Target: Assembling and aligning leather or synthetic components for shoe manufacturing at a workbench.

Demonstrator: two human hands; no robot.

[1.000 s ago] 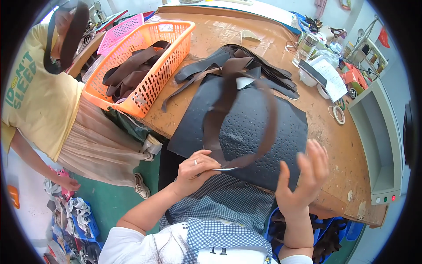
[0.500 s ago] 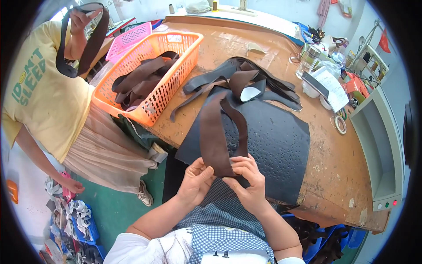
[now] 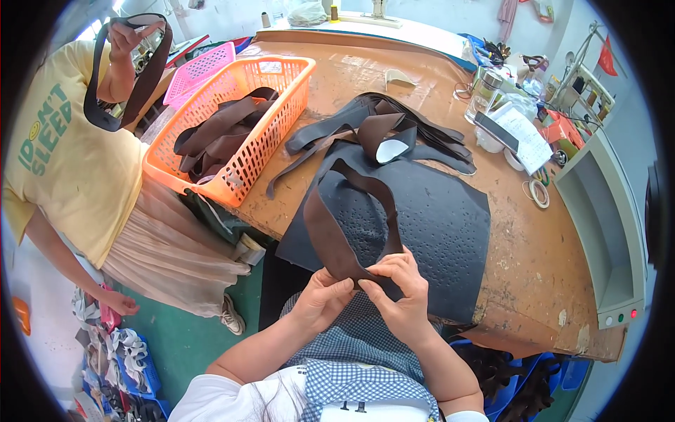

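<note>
A dark brown strip [image 3: 329, 235], flat like a belt and bent into a loop, stands up over the black pitted mat [image 3: 443, 232]. At the loop's near end, my left hand [image 3: 322, 301] pinches it between thumb and fingers. My right hand [image 3: 398, 287] grips the same end just beside it, the two thumbs almost meeting. What lies under the fingers is hidden. Beyond the mat's far edge lies a pile of black and brown strips [image 3: 422, 130], one curled with a white patch [image 3: 391, 149] showing.
An orange basket [image 3: 274, 155] of brown strips stands at the table's left, by a pink basket [image 3: 200, 70]. A person in a yellow shirt [image 3: 84, 162] holds up a dark loop [image 3: 151, 88]. Right are a glass jar [image 3: 484, 93], phone [image 3: 496, 131], tape rolls [image 3: 538, 193] and a grey box frame [image 3: 605, 232].
The brown loop has opened wider and tilted left, and my hands have come closer together at its near end. The view has shifted slightly.
</note>
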